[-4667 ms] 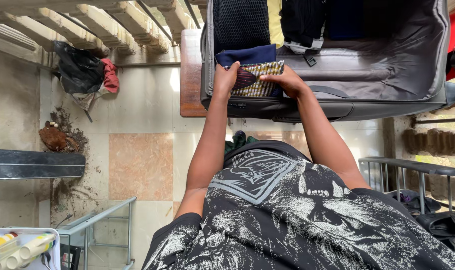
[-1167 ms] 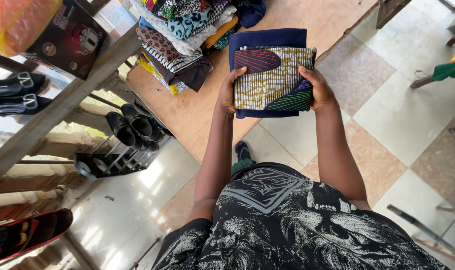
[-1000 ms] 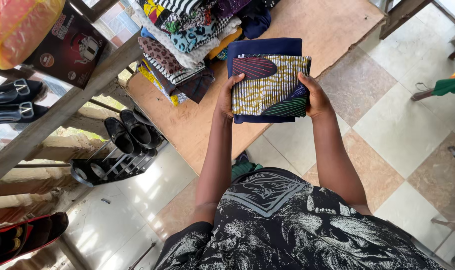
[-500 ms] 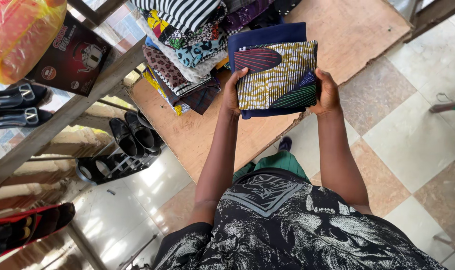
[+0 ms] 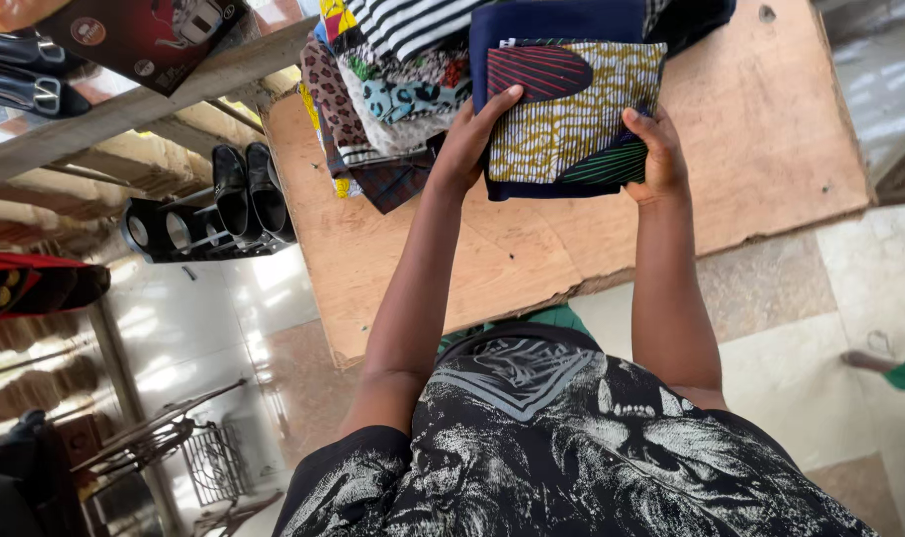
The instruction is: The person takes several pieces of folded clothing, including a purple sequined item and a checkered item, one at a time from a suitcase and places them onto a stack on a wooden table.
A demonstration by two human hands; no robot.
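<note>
Above a wooden board (image 5: 731,169), the left hand (image 5: 469,144) and right hand (image 5: 657,154) grip opposite edges of a folded stack of cloth (image 5: 567,109), fingers curled around it. Beside it sits a pile of patterned fabrics (image 5: 393,89); black shoes (image 5: 249,189) stand on a rack at left.

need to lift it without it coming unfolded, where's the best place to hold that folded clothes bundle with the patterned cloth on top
Probably the two short side edges, as now: left hand and right hand each come in from a side, thumbs on the patterned cloth, fingers under the navy piece. Pinching the flat stack this way keeps the layers together.
</note>
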